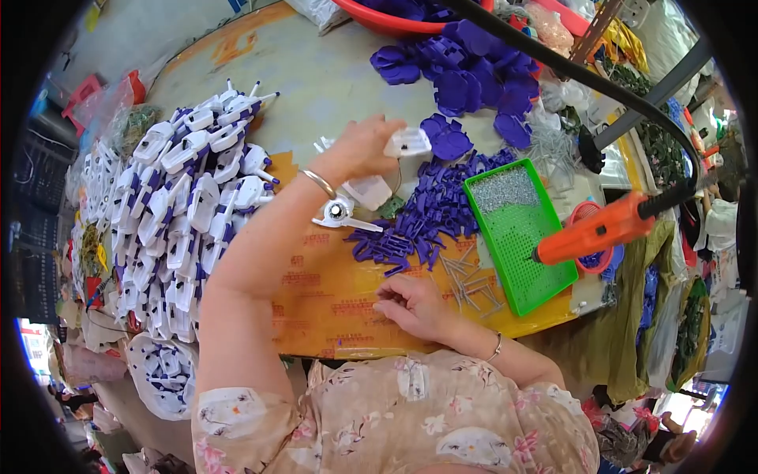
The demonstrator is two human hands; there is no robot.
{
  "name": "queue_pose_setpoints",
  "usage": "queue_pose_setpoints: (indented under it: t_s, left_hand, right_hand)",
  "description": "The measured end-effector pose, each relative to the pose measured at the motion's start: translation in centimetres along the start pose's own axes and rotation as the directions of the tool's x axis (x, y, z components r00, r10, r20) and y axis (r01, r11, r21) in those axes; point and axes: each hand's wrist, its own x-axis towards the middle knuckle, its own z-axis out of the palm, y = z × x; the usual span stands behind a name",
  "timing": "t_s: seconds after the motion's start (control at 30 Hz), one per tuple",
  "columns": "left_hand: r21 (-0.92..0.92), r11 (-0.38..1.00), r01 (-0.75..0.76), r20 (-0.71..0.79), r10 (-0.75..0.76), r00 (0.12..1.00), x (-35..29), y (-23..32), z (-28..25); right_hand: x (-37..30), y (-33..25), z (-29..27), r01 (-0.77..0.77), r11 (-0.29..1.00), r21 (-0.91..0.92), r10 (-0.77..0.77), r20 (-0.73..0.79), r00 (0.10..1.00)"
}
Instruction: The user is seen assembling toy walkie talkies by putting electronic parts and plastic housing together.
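Note:
Stretched out over the middle of the table, my left hand (365, 148) has its fingers closed at a white plastic housing (410, 143) with a small dark spot. Part of the grip is hidden behind the hand. Beneath that wrist lies a white handled part (338, 210) with a round dark-centred hub, beside another white shell (368, 191). My right hand (416, 306) rests low near the front edge, fingers curled in; whatever they hold, if anything, is hidden. Just beyond it spread small purple clips (442, 197), and long metal pins (472, 284) lie to its right.
White-and-purple assembled pieces (185, 197) are heaped at left. Purple round covers (482, 75) pile up at the back below a red basin (395, 20). A green tray (537, 272) holds small screws (505, 189). Above it hangs an orange power screwdriver (596, 227) on a black cable.

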Motion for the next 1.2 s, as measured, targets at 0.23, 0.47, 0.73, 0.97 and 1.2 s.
queue_pose_setpoints:
  t_s: [0.23,0.47,0.73,0.97,1.2]
  left_hand:
    - [0.085,0.988,-0.127,-0.252,0.145,0.957,-6.1,6.3,-10.6]
    - [0.066,0.978,-0.196,-0.405,0.206,0.891,-13.5,10.2,-13.3]
    - [-0.054,0.995,-0.089,-0.296,0.07,0.953,-22.6,10.3,-5.1]
    - [0.265,0.945,0.192,-0.226,-0.133,0.965,-29.0,9.9,0.0]
    - [0.18,0.908,0.378,-0.299,-0.316,0.901,-31.9,9.5,2.3]
  right_hand:
    - [0.1,0.3,0.1,-0.006,1.0,-0.009,0.005,-0.054,0.999]
    - [0.6,0.3,-0.4,-0.062,0.95,0.307,0.125,-0.19,0.974]
    - [-2.1,-0.3,-1.3,-0.157,0.964,0.217,0.203,-0.213,0.956]
    - [-2.5,-1.2,-0.6,-0.092,0.994,0.056,0.102,-0.211,0.972]
    - [2.9,-1.5,0.2,0.265,0.586,-0.766,-0.369,0.039,0.929]
